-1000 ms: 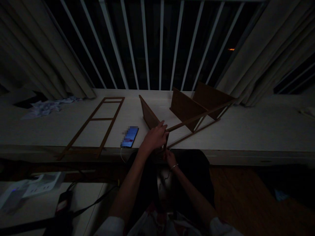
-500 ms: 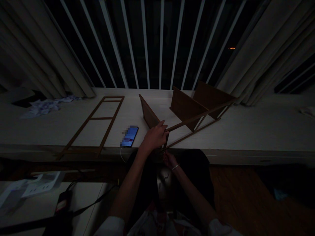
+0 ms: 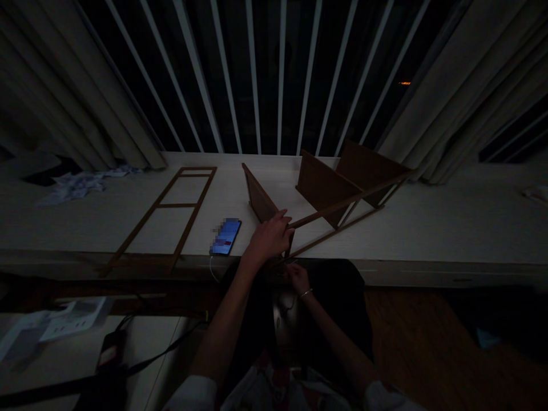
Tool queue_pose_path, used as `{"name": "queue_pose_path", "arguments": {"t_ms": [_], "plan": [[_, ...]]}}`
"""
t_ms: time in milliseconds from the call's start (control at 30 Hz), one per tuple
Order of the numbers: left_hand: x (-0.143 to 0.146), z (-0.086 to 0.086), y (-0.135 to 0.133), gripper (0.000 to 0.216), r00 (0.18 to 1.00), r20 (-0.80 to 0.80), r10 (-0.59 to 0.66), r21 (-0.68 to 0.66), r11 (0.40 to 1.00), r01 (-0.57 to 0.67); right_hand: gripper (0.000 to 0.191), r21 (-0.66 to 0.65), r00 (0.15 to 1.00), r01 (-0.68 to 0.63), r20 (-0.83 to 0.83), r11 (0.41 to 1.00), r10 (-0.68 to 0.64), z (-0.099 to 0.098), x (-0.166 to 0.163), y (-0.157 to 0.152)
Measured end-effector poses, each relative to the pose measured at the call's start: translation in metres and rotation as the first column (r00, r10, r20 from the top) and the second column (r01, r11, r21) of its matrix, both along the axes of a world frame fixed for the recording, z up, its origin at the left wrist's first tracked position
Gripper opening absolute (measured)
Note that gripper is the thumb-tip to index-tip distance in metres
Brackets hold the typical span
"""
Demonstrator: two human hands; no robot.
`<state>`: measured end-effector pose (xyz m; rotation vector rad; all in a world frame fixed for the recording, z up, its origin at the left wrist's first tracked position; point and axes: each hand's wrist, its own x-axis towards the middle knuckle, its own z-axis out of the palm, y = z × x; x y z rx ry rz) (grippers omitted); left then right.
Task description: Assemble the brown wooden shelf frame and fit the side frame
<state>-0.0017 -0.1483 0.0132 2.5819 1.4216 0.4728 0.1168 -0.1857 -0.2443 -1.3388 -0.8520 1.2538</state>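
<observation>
A partly assembled wooden shelf (image 3: pixel 327 212) lies on its side on the white window ledge, with several brown boards standing up from its frame. My left hand (image 3: pixel 269 235) is closed over the frame's near corner, beside the nearest board (image 3: pixel 260 197). Just below that corner, at the ledge's front edge, my right hand (image 3: pixel 297 277) has its fingers pinched together. Whatever is between them is too dark and small to make out. Left of the shelf lies a separate ladder-like wooden frame (image 3: pixel 157 206), its near end jutting past the edge.
A lit phone (image 3: pixel 226 237) with a white cable lies left of my left hand. Crumpled paper or cloth (image 3: pixel 79 185) is at the far left. White bars and curtains (image 3: pixel 454 97) stand behind the ledge. A clear plastic box (image 3: pixel 75 319) and black strap (image 3: pixel 166 354) are at lower left.
My right hand has shifted and turned slightly near the frame's corner. My left hand and the shelf stay in place.
</observation>
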Motion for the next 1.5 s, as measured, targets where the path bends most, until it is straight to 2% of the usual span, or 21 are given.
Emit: {"name": "queue_pose_path", "arguments": {"t_ms": [100, 167, 233, 467, 600, 767, 900, 1000, 1100, 1167, 1233, 1333, 1500], "plan": [[0.001, 0.001, 0.0, 0.035, 1.0, -0.009, 0.013, -0.013, 1.0, -0.013, 0.028, 0.069, 0.974, 0.063, 0.212, 0.996, -0.077, 0.001, 0.002, -0.004], [0.001, 0.001, 0.0, 0.035, 1.0, -0.011, 0.014, -0.014, 1.0, -0.014, 0.026, 0.111, 0.915, 0.067, 0.389, 0.992, -0.106, 0.003, 0.004, -0.006], [0.001, 0.001, 0.0, 0.035, 1.0, -0.006, 0.003, -0.007, 1.0, -0.003, 0.023, 0.123, 0.865, 0.046, 0.491, 0.991, -0.101, 0.005, 0.005, -0.007], [0.001, 0.003, -0.001, 0.035, 1.0, -0.008, 0.007, -0.021, 1.0, -0.007, 0.013, 0.057, 0.862, -0.017, 0.506, 0.998, -0.014, 0.016, 0.01, -0.011], [0.001, 0.001, 0.0, 0.034, 1.0, -0.004, -0.009, -0.013, 1.0, 0.009, 0.013, 0.046, 0.814, -0.012, 0.58, 0.999, -0.017, 0.022, 0.015, -0.008], [0.001, 0.0, 0.0, 0.035, 1.0, -0.004, -0.006, -0.009, 1.0, 0.006, 0.019, 0.125, 0.702, -0.06, 0.711, 0.99, -0.047, 0.031, 0.018, -0.006], [0.001, 0.0, 0.001, 0.035, 1.0, -0.002, -0.004, -0.007, 1.0, 0.004, 0.02, 0.234, 0.7, -0.117, 0.709, 0.965, -0.087, 0.038, 0.018, -0.007], [0.0, -0.001, 0.001, 0.035, 1.0, 0.002, -0.004, -0.002, 1.0, 0.004, 0.015, 0.213, 0.742, -0.125, 0.668, 0.969, -0.052, 0.037, 0.016, -0.008], [0.0, 0.001, 0.0, 0.034, 1.0, 0.003, -0.005, -0.005, 1.0, 0.005, 0.012, 0.155, 0.829, -0.067, 0.558, 0.986, -0.031, 0.029, 0.011, -0.007], [0.0, 0.003, -0.001, 0.034, 1.0, -0.004, 0.004, -0.019, 1.0, -0.004, 0.011, 0.091, 0.918, 0.005, 0.394, 0.996, -0.04, 0.023, 0.006, -0.005], [0.001, 0.004, -0.003, 0.033, 1.0, -0.017, 0.022, -0.032, 0.999, -0.023, 0.011, 0.001, 0.987, 0.071, 0.145, 0.997, -0.071, 0.018, 0.0, -0.004], [0.001, 0.005, -0.003, 0.032, 0.999, -0.032, 0.031, -0.033, 0.999, -0.032, 0.015, -0.099, 0.985, 0.102, -0.128, 0.99, -0.115, 0.011, -0.009, -0.001], [0.0, 0.0, 0.0, 0.033, 1.0, -0.029, 0.006, 0.006, 1.0, -0.006, 0.014, -0.202, 0.937, 0.093, -0.314, 0.975, -0.155, 0.007, -0.02, 0.004]]}}
